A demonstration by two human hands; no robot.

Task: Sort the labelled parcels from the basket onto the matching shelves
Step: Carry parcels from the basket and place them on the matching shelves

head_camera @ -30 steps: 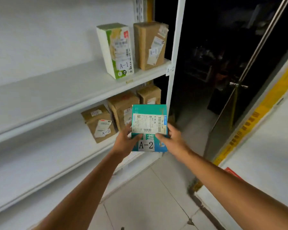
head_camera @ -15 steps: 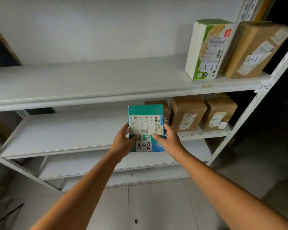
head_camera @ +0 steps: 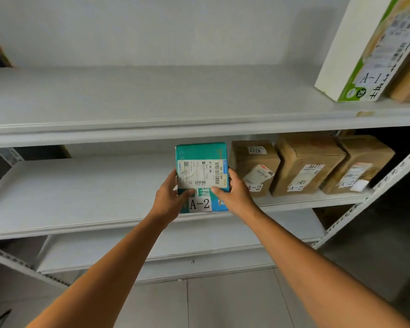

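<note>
1. Right now the teal parcel (head_camera: 201, 162) sits directly between the two sets of fingers, so neither hand has to reach. The left hand (head_camera: 169, 200) grips its left edge and the right hand (head_camera: 237, 197) its right edge, both equally close.
2. Its long axis stands upright, and the printed face with the "A-2" tag is turned back toward the palms.
3. Both hands are curled round the box. The left fingers (head_camera: 173, 176) wrap the far side of its edge with the thumb pressed on the front face, and the right fingers (head_camera: 232, 176) mirror them. Neither grip is released.
4. Just beyond the fingertips lies the middle shelf (head_camera: 81, 192). The parcel's bottom edge is at the shelf's front lip, but I cannot tell whether it is resting there.
5. Just past the right knuckles stand three brown parcels (head_camera: 255, 166), at least the nearer two tagged A-2, so this looks like the matching shelf.
6. My judgement: the coming move is a push straight away from the palms, keeping the box clear of the nearest brown one.
</note>
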